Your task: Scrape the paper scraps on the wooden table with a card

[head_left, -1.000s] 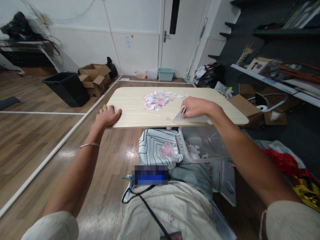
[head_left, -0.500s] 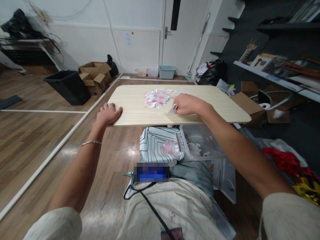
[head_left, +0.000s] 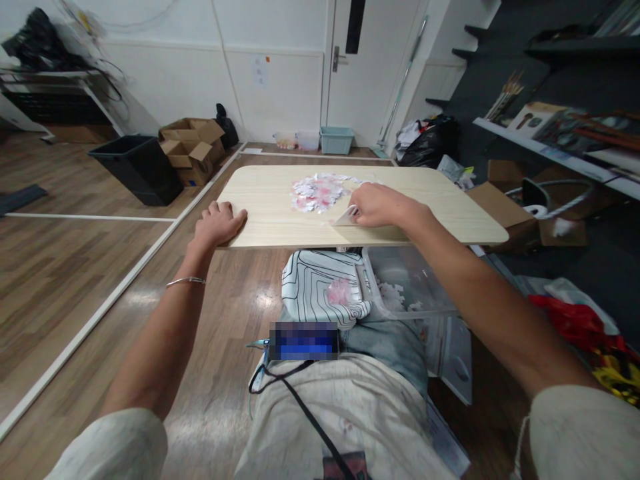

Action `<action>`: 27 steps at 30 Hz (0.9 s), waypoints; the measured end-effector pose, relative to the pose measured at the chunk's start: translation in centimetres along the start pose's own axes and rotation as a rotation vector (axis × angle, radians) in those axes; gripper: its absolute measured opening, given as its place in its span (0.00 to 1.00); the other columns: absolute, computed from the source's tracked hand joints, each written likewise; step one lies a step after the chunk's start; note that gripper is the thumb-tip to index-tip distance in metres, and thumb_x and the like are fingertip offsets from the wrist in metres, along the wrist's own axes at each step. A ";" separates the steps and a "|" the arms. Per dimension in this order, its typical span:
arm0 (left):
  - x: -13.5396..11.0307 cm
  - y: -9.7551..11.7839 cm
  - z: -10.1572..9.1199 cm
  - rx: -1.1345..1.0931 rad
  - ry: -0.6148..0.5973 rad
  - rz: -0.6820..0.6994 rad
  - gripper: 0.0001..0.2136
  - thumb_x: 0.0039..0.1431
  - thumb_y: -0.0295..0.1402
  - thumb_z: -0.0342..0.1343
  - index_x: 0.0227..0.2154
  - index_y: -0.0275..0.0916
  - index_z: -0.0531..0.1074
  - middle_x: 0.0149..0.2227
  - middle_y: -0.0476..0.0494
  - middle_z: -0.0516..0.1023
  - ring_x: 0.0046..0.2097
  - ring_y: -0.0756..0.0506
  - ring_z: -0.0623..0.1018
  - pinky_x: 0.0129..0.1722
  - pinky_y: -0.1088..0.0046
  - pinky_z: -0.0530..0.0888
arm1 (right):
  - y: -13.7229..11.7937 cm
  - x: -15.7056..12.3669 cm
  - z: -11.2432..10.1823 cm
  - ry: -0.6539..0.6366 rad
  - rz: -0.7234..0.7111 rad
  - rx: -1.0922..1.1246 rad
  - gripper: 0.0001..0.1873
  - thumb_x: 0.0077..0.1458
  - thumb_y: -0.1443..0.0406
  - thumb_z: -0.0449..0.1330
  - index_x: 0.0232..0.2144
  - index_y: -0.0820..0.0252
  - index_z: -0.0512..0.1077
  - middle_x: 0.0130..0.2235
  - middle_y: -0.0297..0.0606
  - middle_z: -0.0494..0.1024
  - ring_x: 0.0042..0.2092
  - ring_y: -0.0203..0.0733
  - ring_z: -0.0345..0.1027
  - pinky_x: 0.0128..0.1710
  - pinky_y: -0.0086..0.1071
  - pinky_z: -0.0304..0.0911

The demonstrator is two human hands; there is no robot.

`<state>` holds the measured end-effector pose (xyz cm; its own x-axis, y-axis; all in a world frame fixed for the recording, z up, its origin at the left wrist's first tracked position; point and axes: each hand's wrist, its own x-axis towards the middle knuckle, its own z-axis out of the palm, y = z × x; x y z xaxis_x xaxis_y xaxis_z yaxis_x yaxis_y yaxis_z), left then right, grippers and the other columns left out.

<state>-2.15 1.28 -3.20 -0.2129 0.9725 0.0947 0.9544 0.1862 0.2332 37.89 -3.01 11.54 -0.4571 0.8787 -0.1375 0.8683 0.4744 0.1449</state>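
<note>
My left hand (head_left: 219,223) grips the near left corner of a pale wood-grain tabletop (head_left: 425,193), its thumb lying on top and its fingers bent at the edge. In my right hand (head_left: 376,205) is a thin white scraper-like card (head_left: 346,217), pinched at a tilt with its lower edge against the wood. My fingers hide part of the card. Just left of and beyond that hand lies a flat heap of small white and pink pieces (head_left: 320,192), too small to make out singly.
Below the near edge, a patterned black-and-white pouch (head_left: 320,287) lies by my lap beside a clear plastic bin (head_left: 405,310) with white pieces inside. A black bin (head_left: 137,170) and cardboard boxes (head_left: 193,147) stand left. An open carton (head_left: 505,207) sits right.
The whole view has shifted slightly. Both hands keep nearly the same places on the tabletop, and the card leans a little lower against the wood.
</note>
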 end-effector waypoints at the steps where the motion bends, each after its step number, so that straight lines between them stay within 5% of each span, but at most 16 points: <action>1: 0.0 0.0 0.0 -0.001 0.001 0.000 0.41 0.78 0.58 0.45 0.77 0.32 0.75 0.80 0.11 0.74 0.79 0.14 0.75 0.75 0.34 0.74 | -0.2 0.0 0.1 0.015 0.016 0.001 0.17 0.63 0.69 0.69 0.51 0.65 0.93 0.45 0.60 0.93 0.50 0.60 0.85 0.44 0.42 0.64; 9: -0.3 0.5 -0.4 0.009 -0.007 -0.006 0.39 0.78 0.57 0.45 0.74 0.31 0.76 0.79 0.09 0.75 0.77 0.13 0.76 0.74 0.34 0.75 | 0.2 0.0 -0.3 -0.040 -0.018 -0.012 0.14 0.65 0.67 0.70 0.49 0.65 0.93 0.43 0.58 0.93 0.49 0.59 0.85 0.44 0.41 0.64; 16: -0.2 0.3 -0.3 -0.006 0.000 -0.003 0.37 0.78 0.57 0.46 0.73 0.35 0.77 0.78 0.12 0.76 0.77 0.13 0.77 0.74 0.34 0.75 | 0.9 0.3 0.5 0.052 0.077 0.067 0.16 0.67 0.67 0.68 0.51 0.63 0.93 0.47 0.60 0.93 0.53 0.62 0.85 0.47 0.42 0.66; 27: -0.1 0.0 0.0 -0.014 0.003 0.006 0.37 0.78 0.58 0.46 0.72 0.35 0.78 0.78 0.11 0.76 0.76 0.13 0.77 0.74 0.33 0.75 | 1.2 -0.6 -0.4 -0.049 -0.004 0.008 0.09 0.63 0.67 0.70 0.40 0.63 0.92 0.37 0.52 0.91 0.39 0.52 0.81 0.39 0.41 0.58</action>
<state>-2.14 1.16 -3.20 -0.2082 0.9730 0.0992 0.9526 0.1788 0.2461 39.10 -2.96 12.18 -0.4512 0.8728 -0.1860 0.8679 0.4777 0.1365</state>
